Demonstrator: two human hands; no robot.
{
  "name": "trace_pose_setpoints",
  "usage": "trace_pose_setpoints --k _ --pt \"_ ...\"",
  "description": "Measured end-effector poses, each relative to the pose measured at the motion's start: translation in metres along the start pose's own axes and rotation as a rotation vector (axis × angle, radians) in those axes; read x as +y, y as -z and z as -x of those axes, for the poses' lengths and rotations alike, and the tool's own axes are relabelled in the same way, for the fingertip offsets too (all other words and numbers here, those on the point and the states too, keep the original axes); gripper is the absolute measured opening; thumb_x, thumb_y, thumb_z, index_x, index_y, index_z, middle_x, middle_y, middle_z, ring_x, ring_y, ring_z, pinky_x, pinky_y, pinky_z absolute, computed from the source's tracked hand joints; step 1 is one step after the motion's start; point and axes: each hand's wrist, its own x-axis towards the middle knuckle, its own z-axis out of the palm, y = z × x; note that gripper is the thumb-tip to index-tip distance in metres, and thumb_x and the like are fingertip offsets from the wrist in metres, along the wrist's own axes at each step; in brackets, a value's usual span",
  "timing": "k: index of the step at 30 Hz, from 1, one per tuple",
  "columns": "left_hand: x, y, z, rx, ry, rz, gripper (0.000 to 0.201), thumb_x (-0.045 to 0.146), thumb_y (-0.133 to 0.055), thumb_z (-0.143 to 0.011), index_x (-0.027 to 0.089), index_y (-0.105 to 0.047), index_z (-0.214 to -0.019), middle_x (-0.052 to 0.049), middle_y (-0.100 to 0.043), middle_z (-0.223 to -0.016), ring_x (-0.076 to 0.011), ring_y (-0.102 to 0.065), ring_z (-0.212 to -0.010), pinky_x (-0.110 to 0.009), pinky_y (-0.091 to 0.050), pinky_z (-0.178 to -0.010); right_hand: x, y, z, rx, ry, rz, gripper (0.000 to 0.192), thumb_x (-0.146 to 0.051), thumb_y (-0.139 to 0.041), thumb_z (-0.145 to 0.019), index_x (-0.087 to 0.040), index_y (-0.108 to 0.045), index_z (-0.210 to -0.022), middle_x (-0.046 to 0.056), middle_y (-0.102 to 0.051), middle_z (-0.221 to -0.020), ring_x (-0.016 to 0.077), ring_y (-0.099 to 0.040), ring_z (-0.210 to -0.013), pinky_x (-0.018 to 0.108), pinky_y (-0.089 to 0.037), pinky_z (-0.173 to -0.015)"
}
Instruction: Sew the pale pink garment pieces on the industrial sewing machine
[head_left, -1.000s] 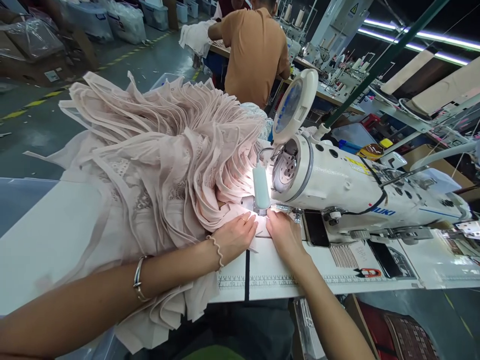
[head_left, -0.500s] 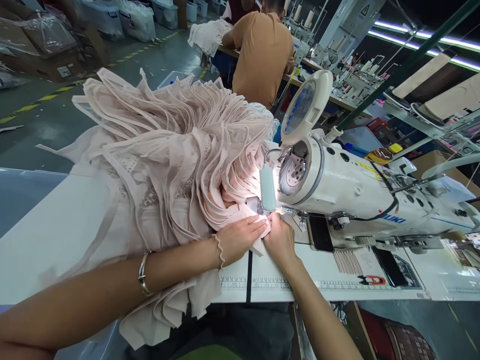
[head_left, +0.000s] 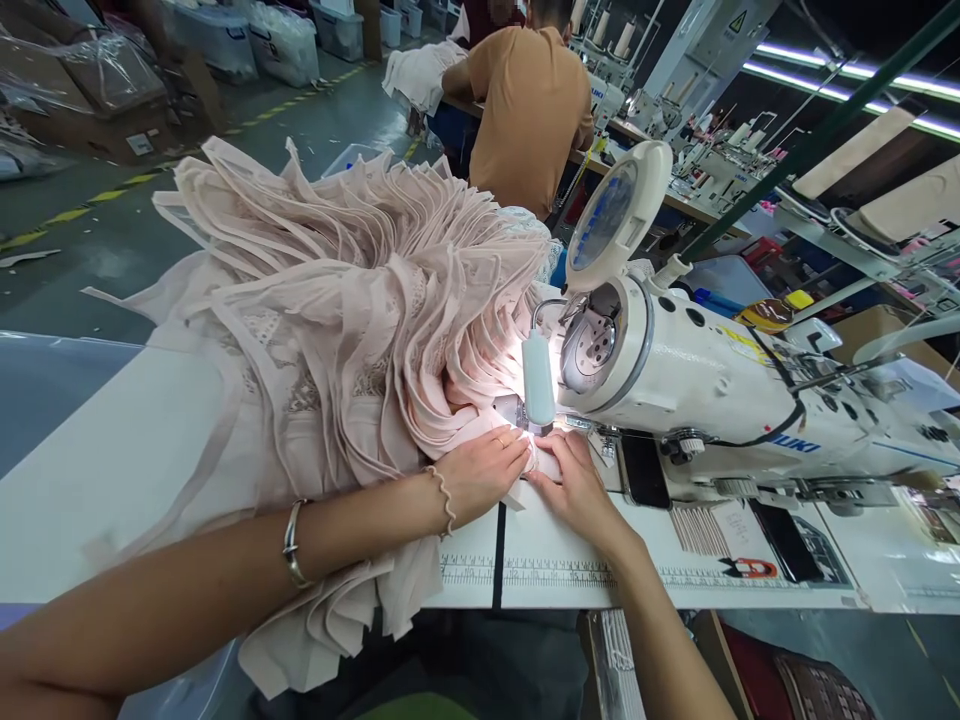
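Observation:
A big heap of pale pink pleated fabric point(head_left: 337, 290) lies on the white sewing table point(head_left: 82, 470). My left hand point(head_left: 480, 475) presses flat on the fabric's edge just left of the needle area. My right hand point(head_left: 574, 480) lies flat beside it, fingers on the same edge, under the lit head of the white sewing machine point(head_left: 720, 390). A small lamp point(head_left: 538, 378) shines on both hands. The needle itself is hidden behind the lamp.
A printed ruler strip point(head_left: 570, 572) runs along the table's front edge, with small red snips point(head_left: 754, 568) at the right. A person in an orange shirt point(head_left: 534, 105) sits with their back to me at the table ahead. Boxes and plastic bags point(head_left: 112, 80) line the floor at left.
My right hand has opened from a pinch to lying flat on the fabric edge. My left hand has barely moved. The view has shifted slightly.

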Motion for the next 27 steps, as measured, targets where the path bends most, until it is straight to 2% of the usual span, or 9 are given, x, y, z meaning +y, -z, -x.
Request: trace_pose_setpoints --k 2,6,10,13,17,20,24,27 --pt "0.0 -0.002 -0.001 0.009 0.006 0.006 0.024 0.01 -0.047 -0.096 0.007 -0.055 -0.118 -0.015 -0.064 -0.123 -0.0252 -0.056 -0.124 -0.038 -0.039 -0.11 0.006 -0.002 0.005 0.066 0.1 0.056 0.028 -0.033 -0.055 -0.094 -0.022 -0.06 -0.119 0.01 -0.065 -0.117 0.0245 -0.059 -0.11 0.042 -0.05 -0.095" --pt "0.001 0.0 -0.001 0.022 0.038 0.033 0.021 0.008 -0.044 -0.096 0.008 -0.054 -0.115 -0.015 -0.063 -0.118 -0.0254 -0.056 -0.122 -0.037 -0.042 -0.106 0.011 -0.011 0.008 0.122 0.211 0.128 0.036 -0.025 -0.049 -0.098 -0.022 -0.057 -0.132 0.01 -0.067 -0.122 0.0239 -0.061 -0.109 0.043 -0.05 -0.099" --pt "0.0 0.009 -0.001 0.015 0.119 0.148 0.014 0.007 -0.046 -0.093 0.012 -0.053 -0.104 -0.012 -0.059 -0.112 -0.0231 -0.059 -0.105 -0.035 -0.049 -0.092 0.002 -0.013 0.003 0.13 0.226 0.202 0.034 -0.025 -0.049 -0.098 -0.02 -0.061 -0.128 0.011 -0.067 -0.118 0.0241 -0.059 -0.107 0.043 -0.051 -0.096" --pt "-0.002 0.012 -0.001 0.056 0.199 0.096 0.01 0.009 -0.045 -0.094 0.012 -0.055 -0.095 -0.011 -0.059 -0.098 -0.024 -0.058 -0.094 -0.039 -0.048 -0.087 -0.004 -0.015 -0.001 0.176 0.185 0.318 0.029 -0.026 -0.049 -0.098 -0.017 -0.067 -0.118 0.012 -0.067 -0.107 0.0243 -0.058 -0.102 0.041 -0.05 -0.093" --pt "0.0 0.007 -0.006 0.017 0.094 -0.048 0.021 0.003 -0.042 -0.093 0.012 -0.059 -0.085 -0.008 -0.061 -0.082 -0.0215 -0.058 -0.079 -0.033 -0.048 -0.071 -0.005 -0.018 -0.003 0.157 0.183 0.458 0.034 -0.012 -0.04 -0.098 -0.017 -0.066 -0.12 0.011 -0.068 -0.103 0.0232 -0.058 -0.099 0.037 -0.048 -0.087" --pt "0.003 0.0 -0.01 0.048 0.034 -0.087 0.021 0.004 -0.042 -0.095 0.008 -0.063 -0.093 -0.011 -0.067 -0.09 -0.0224 -0.061 -0.088 -0.035 -0.048 -0.08 0.001 -0.018 -0.004 0.121 0.216 0.482 0.038 -0.01 -0.038 -0.097 -0.016 -0.062 -0.126 0.012 -0.069 -0.111 0.0236 -0.059 -0.103 0.039 -0.046 -0.093" --pt "0.006 -0.008 -0.011 0.064 0.013 -0.113 0.024 0.006 -0.042 -0.097 0.002 -0.061 -0.111 -0.018 -0.067 -0.111 -0.0254 -0.062 -0.107 -0.04 -0.042 -0.1 0.014 -0.017 -0.005 0.085 0.17 0.448 0.041 -0.011 -0.038 -0.097 -0.02 -0.062 -0.129 0.011 -0.069 -0.115 0.0228 -0.062 -0.098 0.038 -0.048 -0.093" --pt "0.007 -0.011 -0.01 0.055 0.022 -0.118 0.026 0.005 -0.042 -0.097 0.0 -0.059 -0.116 -0.019 -0.067 -0.115 -0.0259 -0.061 -0.112 -0.041 -0.04 -0.104 0.021 -0.02 -0.006 0.102 0.151 0.388 0.045 -0.01 -0.035 -0.096 -0.02 -0.062 -0.131 0.01 -0.07 -0.116 0.0228 -0.064 -0.101 0.037 -0.051 -0.091"
